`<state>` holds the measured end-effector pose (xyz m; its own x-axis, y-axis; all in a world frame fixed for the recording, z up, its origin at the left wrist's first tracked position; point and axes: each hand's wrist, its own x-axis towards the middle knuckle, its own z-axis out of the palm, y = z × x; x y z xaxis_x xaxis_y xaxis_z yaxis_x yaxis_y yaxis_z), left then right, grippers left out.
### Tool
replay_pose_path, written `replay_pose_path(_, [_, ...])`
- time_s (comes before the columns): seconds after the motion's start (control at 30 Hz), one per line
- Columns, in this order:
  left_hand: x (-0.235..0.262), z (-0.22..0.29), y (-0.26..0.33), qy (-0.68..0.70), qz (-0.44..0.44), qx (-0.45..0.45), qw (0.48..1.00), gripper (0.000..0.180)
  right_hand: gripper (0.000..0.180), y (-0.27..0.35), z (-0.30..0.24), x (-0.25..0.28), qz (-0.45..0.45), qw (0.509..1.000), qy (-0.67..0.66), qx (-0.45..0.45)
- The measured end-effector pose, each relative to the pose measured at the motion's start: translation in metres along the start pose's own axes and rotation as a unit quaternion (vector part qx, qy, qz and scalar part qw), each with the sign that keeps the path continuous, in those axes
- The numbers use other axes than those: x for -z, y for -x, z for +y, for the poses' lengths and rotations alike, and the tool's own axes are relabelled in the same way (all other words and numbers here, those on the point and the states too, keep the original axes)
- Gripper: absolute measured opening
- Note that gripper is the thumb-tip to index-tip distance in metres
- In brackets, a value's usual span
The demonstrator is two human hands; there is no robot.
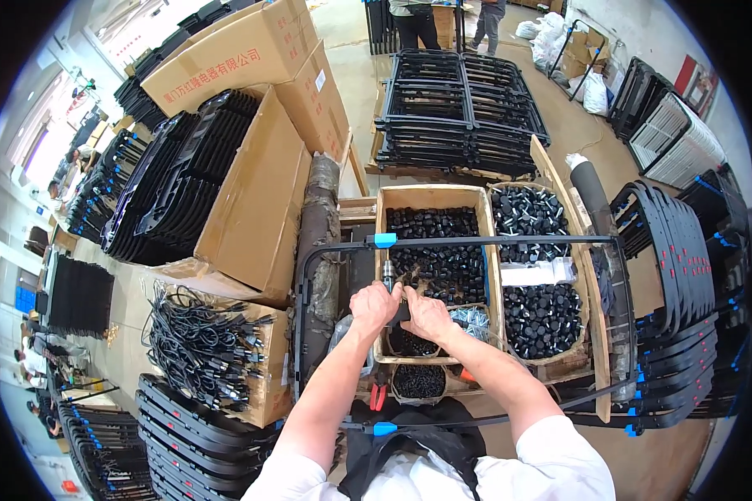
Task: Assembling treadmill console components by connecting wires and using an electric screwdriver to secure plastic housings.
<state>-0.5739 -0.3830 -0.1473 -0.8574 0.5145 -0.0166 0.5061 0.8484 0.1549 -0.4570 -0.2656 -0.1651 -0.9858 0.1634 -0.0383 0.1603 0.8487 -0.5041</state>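
Note:
In front of me, my left hand (374, 306) is closed around a power drill, its silver chuck (388, 269) showing past the fingers. My right hand (427, 317) is closed against the drill's dark body (403, 312) from the other side. Under my hands lies a tan bin (381, 213) of small black plastic caps (443, 267). A large black rectangular frame (526, 240) with blue clips (384, 240) spans the bins, its near side close to my body. My fingers hide much of the drill, and its tip is hard to make out.
At right are boxes of black knobs with bolts (530, 221) and round black knobs (543, 321). Silver screws (471, 321) lie near my right wrist; red-handled pliers (378, 397) hang closer. Left stand coiled black cables (205, 346) and cardboard cartons (251, 217); stacked frames (459, 108) stand ahead.

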Motion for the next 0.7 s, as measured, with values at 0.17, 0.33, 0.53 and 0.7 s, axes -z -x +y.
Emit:
replay_pose_path(0.17, [0.017,0.012,-0.005,0.028,-0.108,0.045,0.993,0.070,0.083,-0.002,0.005,0.004,-0.014,1.000,0.013,-0.008])
replay_pose_path(0.33, [0.019,0.015,-0.010,0.024,-0.122,0.056,0.991,0.071,0.082,-0.005,0.010,0.002,-0.011,1.000,0.009,0.011])
replay_pose_path(0.53, [0.013,0.009,-0.016,0.015,-0.123,0.061,0.990,0.072,0.068,-0.006,0.005,-0.005,0.010,0.999,-0.004,0.040])
replay_pose_path(0.7, [0.019,0.011,-0.012,0.028,-0.178,0.091,0.979,0.079,0.067,0.000,0.004,-0.001,-0.021,0.998,-0.040,0.039])
